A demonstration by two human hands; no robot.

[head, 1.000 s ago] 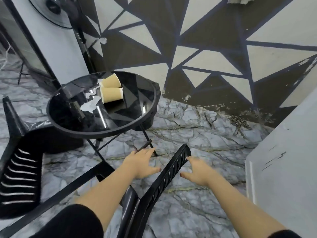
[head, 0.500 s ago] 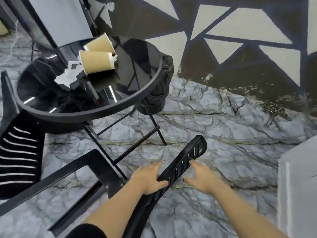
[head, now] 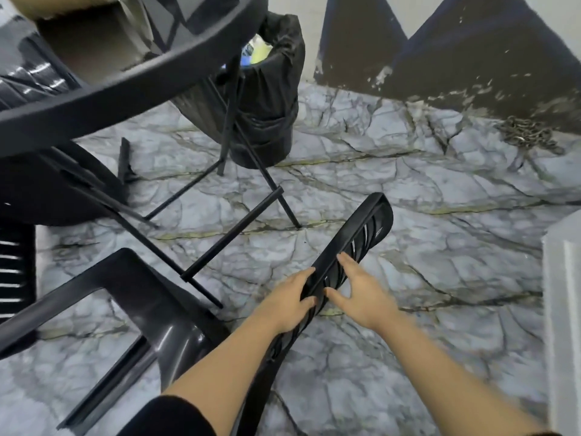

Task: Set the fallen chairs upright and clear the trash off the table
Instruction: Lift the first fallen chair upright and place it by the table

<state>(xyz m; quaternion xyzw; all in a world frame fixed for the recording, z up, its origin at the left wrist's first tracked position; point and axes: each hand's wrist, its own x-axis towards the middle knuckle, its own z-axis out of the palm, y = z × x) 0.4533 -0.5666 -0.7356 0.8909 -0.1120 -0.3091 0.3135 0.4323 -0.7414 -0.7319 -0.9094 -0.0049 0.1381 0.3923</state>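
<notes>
Person is gripping the fallen chair (head: pixel 345 247) backrest: left hand (head: pixel 290 298) curled round its edge, right hand (head: pixel 358 294) spread, touching the other side. Next calls for a two-handed lift and pivot. Tabletop (head: pixel 125 80) legs and bin (head: pixel 270 99) are crowding just beyond the hands; trash up there is waiting.

Chair (head: pixel 352 247): glossy black plastic, backrest patterned with narrow curved slots. Second chair (head: pixel 15 272), far left: black, with pale horizontal slot stripes. Table (head: pixel 125 80): black rim and black legs. Bin (head: pixel 267 121), far centre: lined in black, with blue and yellow contents visible at the top. Floor (head: pixel 408 215): pale grey-blue marble pattern, dark veins, some yellowish lines. Wall (head: pixel 471 58): dark brown-black triangles on cream, with chipped pale flecks. Sleeve (head: pixel 169 416): black.
</notes>
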